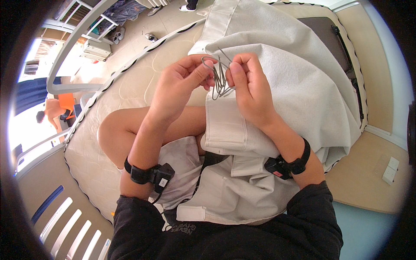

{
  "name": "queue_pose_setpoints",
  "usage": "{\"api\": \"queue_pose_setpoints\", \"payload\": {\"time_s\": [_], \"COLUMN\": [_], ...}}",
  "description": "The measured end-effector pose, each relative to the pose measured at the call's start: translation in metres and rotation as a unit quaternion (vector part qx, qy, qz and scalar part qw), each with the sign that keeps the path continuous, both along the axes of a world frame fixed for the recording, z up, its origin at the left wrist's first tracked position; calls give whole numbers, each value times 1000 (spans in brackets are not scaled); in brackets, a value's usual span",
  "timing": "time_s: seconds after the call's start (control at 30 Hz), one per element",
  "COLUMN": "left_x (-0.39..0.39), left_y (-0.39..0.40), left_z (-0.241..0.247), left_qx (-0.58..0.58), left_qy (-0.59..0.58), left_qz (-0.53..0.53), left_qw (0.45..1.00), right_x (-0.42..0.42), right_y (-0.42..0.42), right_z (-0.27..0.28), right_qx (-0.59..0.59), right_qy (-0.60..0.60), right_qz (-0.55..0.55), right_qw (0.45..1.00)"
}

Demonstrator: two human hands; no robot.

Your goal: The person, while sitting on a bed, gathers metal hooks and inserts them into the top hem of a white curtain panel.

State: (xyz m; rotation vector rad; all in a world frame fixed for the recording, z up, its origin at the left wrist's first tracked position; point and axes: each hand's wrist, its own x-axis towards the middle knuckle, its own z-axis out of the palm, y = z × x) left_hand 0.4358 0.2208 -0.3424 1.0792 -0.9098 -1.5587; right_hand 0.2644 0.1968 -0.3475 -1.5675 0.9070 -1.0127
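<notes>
Between my two hands is a bundle of thin grey metal curtain hooks or bent wire point(220, 81); which of these it is I cannot tell. My left hand point(182, 81) pinches a rounded wire loop between thumb and fingers. My right hand point(250, 87) grips the wire on the other side, and one straight end sticks up past its thumb. A large off-white fabric sheet point(292, 74), seemingly a curtain, spreads under and beyond my right hand. Its stitched heading band point(226, 126) lies folded below the wire, across my lap.
I sit cross-legged on a quilted mattress point(136, 71) edged with black and white piping. A white metal bed rail point(70, 42) curves up at the left. A dark flat case point(325, 35) lies at the back right. A person point(53, 110) is far off at the left.
</notes>
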Motion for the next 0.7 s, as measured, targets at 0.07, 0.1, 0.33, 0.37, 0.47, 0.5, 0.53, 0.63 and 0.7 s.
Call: {"api": "queue_pose_setpoints", "payload": {"time_s": [0.07,0.1,0.33,0.37,0.47,0.5,0.53,0.63,0.7], "left_x": [-2,-3,-12,-12,-8,-7,-6,0,4], "left_y": [1,2,6,6,3,2,2,-1,-3], "left_z": [4,5,9,9,0,0,0,-2,-2], "left_qx": [-28,-27,-43,-46,-43,-40,-38,-47,-56], "left_qy": [-59,-60,-96,-112,-144,-147,-149,-134,-107], "left_qz": [-24,-25,-2,-1,1,20,40,88,109], "left_qw": [998,998,994,993,989,988,987,986,987], "right_x": [-1,0,0,0,-1,-1,0,0,-3], "right_y": [-2,-2,-4,-4,-4,-4,-4,-12,-14], "right_z": [-1,-1,-1,-1,0,0,0,6,8], "right_qx": [5,16,55,65,72,61,50,108,178], "right_qy": [23,23,52,44,19,8,-2,-117,-158], "right_qz": [-21,-36,-63,-57,-61,-74,-86,-152,-126], "right_qw": [1000,999,995,995,995,995,995,976,963]}}
